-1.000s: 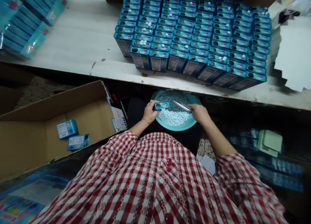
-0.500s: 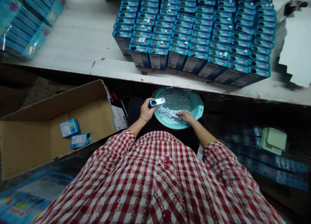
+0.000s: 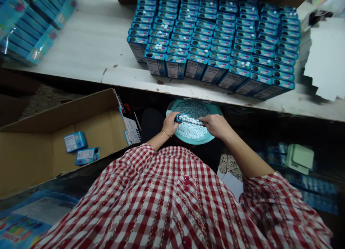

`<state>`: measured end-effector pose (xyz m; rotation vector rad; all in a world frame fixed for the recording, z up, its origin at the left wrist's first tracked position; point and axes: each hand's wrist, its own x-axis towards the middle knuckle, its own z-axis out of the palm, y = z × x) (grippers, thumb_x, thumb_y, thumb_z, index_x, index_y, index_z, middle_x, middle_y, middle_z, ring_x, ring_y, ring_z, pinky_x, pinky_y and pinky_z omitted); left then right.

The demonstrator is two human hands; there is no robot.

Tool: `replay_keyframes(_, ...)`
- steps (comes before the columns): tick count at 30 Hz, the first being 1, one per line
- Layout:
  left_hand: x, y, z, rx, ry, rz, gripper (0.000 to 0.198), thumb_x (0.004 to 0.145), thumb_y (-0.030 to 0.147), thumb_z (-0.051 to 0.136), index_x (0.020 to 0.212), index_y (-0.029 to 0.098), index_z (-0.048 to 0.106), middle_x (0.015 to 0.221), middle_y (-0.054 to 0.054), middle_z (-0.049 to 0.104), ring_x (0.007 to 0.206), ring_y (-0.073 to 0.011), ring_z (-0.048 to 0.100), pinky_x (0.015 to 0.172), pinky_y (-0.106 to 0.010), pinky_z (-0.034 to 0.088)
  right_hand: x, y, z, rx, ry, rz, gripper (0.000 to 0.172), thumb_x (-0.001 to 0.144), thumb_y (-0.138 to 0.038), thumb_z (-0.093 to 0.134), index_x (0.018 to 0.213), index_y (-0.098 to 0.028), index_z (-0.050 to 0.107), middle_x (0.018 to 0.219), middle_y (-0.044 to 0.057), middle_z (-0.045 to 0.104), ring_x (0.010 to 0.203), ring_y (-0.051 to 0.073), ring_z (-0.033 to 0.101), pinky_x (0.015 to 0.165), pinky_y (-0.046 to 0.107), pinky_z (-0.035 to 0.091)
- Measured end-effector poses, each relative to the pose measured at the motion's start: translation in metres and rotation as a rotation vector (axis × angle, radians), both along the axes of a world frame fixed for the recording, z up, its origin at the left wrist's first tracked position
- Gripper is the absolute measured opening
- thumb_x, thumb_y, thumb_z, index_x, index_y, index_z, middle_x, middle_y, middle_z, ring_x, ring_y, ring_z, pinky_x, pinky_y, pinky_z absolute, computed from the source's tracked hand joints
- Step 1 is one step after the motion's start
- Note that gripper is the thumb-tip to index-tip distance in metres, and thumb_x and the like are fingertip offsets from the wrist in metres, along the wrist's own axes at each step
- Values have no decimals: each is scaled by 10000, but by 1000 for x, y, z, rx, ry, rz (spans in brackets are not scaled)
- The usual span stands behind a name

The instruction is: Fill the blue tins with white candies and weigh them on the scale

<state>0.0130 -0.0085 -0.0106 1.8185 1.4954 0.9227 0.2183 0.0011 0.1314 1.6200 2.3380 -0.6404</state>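
Below the near surface edge (image 3: 129, 77), over a turquoise basin (image 3: 201, 140) of white candies (image 3: 192, 131), your left hand (image 3: 169, 124) clasped a blue candy box (image 3: 177, 118); your closed right hand (image 3: 216, 126) held a candy-laden scoop (image 3: 195, 123) at the box's opening.

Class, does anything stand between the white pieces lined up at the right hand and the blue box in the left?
Nothing visible does. The line of white pieces runs from the right hand to the blue box in the left hand, its far end over the box's top. The turquoise bowl lies below, not between.
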Motion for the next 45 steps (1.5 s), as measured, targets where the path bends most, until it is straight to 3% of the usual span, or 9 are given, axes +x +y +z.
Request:
replay_keyframes(6,1,0,2,1,47,-17,338,709,173,551,1046,189,574,1067,-68,630,1012,-229,554,921,-376,432,-28,0,27,-10,-269,80,389,787,-98,407,1044,-216,674,973,104,682,863,225,639,700,291,455)
replay_keyframes(17,-5,0,2,-2,55,4,328,723,221,583,1049,188,566,1054,-64,635,991,-217,557,904,-357,441,26,-17,0,7,25,-131,399,838,-187,401,1132,-275,656,1056,33,695,961,187,627,743,237,444)
replay_keyframes(23,-25,-5,41,90,29,-48,293,742,226,578,1035,201,578,1054,-66,638,1002,-222,557,925,-374,428,56,-27,-39,25,170,-274,395,800,-177,435,1111,-230,672,1002,43,712,910,171,641,770,240,454)
replay_keyframes(26,-54,1,69,127,-36,73,314,743,269,610,1049,218,564,1039,-50,635,964,-209,579,890,-354,453,63,-30,-65,2,228,-344,403,783,-181,438,1110,-215,673,1008,54,709,926,187,640,798,274,462)
replay_keyframes(29,-94,25,84,175,-135,336,380,709,280,651,1064,210,535,983,-28,628,896,-189,597,835,-316,477,65,-33,-90,-35,294,-439,410,781,-227,440,1119,-185,668,984,74,712,913,201,645,792,289,474)
replay_keyframes(33,-143,88,74,198,-218,558,426,673,265,662,1066,189,517,934,-20,622,893,-186,599,839,-306,479,65,-40,-115,-61,375,-520,443,766,-283,430,1116,-155,671,971,98,711,911,217,651,797,304,487)
replay_keyframes(40,-177,207,55,107,-279,336,512,669,201,642,1165,138,532,1039,-83,637,1002,-213,591,936,-346,445,58,-58,-129,-94,459,-577,437,733,-345,431,1012,-172,720,886,90,723,840,238,664,754,333,516)
replay_keyframes(43,-177,224,55,46,-279,333,576,674,166,630,1237,149,507,1168,-119,596,1074,-247,569,959,-392,432,55,-59,-127,-93,442,-580,416,722,-366,440,970,-209,733,797,65,721,751,239,666,673,335,532)
replay_keyframes(45,-183,217,54,43,-280,394,620,676,176,639,1274,144,478,1285,-156,514,1128,-277,540,953,-407,437,53,-55,-127,-33,394,-570,409,711,-374,444,948,-218,739,763,56,717,710,237,664,643,336,534)
